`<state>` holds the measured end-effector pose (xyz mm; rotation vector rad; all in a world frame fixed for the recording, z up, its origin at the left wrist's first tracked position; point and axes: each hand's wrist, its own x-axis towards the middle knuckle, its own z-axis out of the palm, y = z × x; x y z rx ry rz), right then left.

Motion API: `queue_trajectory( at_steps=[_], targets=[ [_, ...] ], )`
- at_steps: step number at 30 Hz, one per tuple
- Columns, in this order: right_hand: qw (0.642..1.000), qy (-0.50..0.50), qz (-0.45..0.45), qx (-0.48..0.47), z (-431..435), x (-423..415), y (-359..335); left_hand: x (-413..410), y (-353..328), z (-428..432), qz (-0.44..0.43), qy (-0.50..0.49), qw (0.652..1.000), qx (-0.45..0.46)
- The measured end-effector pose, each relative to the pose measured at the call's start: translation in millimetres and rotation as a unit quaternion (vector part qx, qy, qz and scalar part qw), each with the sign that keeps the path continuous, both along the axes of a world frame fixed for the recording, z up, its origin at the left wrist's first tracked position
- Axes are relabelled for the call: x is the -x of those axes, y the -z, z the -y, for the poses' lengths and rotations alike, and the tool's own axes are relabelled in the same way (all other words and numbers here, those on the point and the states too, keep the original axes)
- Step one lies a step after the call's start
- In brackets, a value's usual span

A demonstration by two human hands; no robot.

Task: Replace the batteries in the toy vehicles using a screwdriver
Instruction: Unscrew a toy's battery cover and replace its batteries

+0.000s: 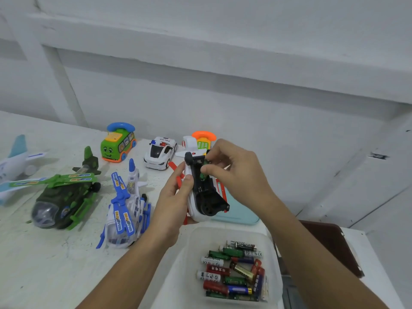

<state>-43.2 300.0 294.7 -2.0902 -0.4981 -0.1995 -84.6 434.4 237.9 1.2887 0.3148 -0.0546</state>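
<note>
A white and red toy helicopter point(196, 210) is held upside down above the table, its black underside facing me. My left hand point(174, 201) grips its left side, thumb on the white body. My right hand point(231, 172) pinches a green battery point(203, 175) at the open battery compartment in the black underside. A clear plastic tub point(272, 248) in front of me holds several loose batteries point(231, 270) in red, green, blue and white. No screwdriver shows in view.
On the white table point(44, 264) lie a green helicopter point(64, 197), a blue and white helicopter point(127, 210), a white plane point(13, 166), a green bus phone point(118, 143), a police car point(159, 152) and an orange toy point(204, 139). A teal lid point(240, 215) lies behind the tub. A dark brown object point(330, 246) sits right.
</note>
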Motion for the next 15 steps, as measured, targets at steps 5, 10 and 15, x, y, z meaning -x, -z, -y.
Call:
queue_trajectory(
  at_steps=[5, 10, 15],
  targets=[
    [0.991, -0.009, 0.086, 0.099, -7.6, -2.5, 11.7, 0.7, -3.9, -1.3, 0.007, -0.012, 1.000, 0.004],
    [0.980, -0.012, 0.121, 0.158, -9.2, -8.5, 16.6, 2.4, -6.0, -2.3, 0.005, -0.027, 1.000, 0.000],
    [0.991, -0.020, 0.095, 0.096, -3.0, -12.7, 17.2, 1.8, -5.5, -3.8, -0.002, -0.031, 1.000, -0.005]
  ],
)
